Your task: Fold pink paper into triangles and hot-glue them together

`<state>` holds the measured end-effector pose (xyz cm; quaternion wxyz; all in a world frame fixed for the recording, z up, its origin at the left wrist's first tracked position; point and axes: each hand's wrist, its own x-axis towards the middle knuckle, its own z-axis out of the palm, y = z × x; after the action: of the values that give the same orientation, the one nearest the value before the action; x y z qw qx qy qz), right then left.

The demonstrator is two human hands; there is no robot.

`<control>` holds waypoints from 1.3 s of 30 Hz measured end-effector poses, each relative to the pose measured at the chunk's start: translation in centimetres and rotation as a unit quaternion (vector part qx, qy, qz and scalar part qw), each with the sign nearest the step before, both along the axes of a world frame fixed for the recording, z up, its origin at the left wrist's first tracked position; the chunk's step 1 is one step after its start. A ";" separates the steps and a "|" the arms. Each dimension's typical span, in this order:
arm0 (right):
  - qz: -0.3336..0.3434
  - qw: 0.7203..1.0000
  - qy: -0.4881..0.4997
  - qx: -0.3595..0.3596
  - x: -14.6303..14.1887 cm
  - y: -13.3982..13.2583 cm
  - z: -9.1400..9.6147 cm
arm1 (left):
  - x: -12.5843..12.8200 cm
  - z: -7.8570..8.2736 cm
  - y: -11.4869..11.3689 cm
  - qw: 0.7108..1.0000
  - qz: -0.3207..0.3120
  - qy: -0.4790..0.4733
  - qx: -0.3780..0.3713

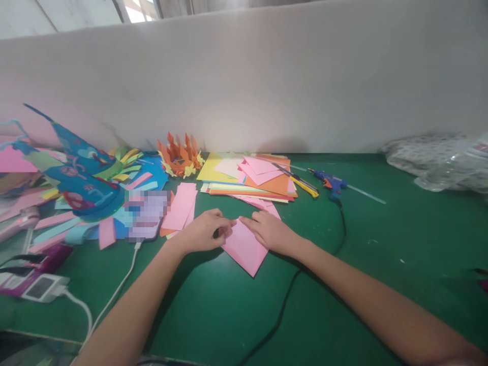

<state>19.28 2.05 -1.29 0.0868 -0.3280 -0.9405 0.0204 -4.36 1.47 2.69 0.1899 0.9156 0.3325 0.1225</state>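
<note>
A folded pink sheet of paper [247, 251] lies on the green tabletop in front of me, one corner pointing toward me. At its upper left edge, my left hand [206, 231] has its thumb and fingers curled together on the paper. My right hand [272, 231] holds the upper right side, with a forefinger reaching along the top edge toward the left fingertips. Both hands cover parts of the sheet, so its far folds are partly hidden. Just behind the right hand, more pink paper [269, 205] sticks out from under a stack of colored sheets [217, 173].
A blue glue gun [334, 185] and a yellow cutter knife [305, 187] lie at the back. An orange paper crown [181, 157], blue cone hats [86, 190] and a charging phone [148, 216] stand left. A black cord [284, 305] passes under my right forearm; clear plastic [453, 165] lies far right.
</note>
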 end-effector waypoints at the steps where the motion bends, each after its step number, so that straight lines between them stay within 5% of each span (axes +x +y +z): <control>1: -0.001 1.000 0.001 0.001 0.0 0.0 0.0 | 0.1 0.1 0.0 1.000 0.005 0.004 0.008; 15: -0.015 0.999 -0.030 0.027 -0.3 -0.2 0.3 | 0.8 1.0 -0.2 0.999 0.017 0.025 0.041; 22: -0.005 0.999 -0.025 0.019 -0.2 -0.2 0.4 | 0.0 1.1 -0.7 0.997 0.075 0.033 0.007; 33: -0.002 1.000 -0.017 0.018 -0.1 -0.2 0.2 | -0.3 0.4 -0.7 0.987 0.153 0.006 -0.043; 39: -0.001 1.000 -0.002 0.020 0.0 -0.3 0.1 | 0.6 -1.5 -0.2 0.984 0.178 0.019 0.009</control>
<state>19.26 1.73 -1.15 0.0916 -0.3275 -0.9404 0.0011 -3.79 1.25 1.20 0.1502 0.8460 0.4921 0.1402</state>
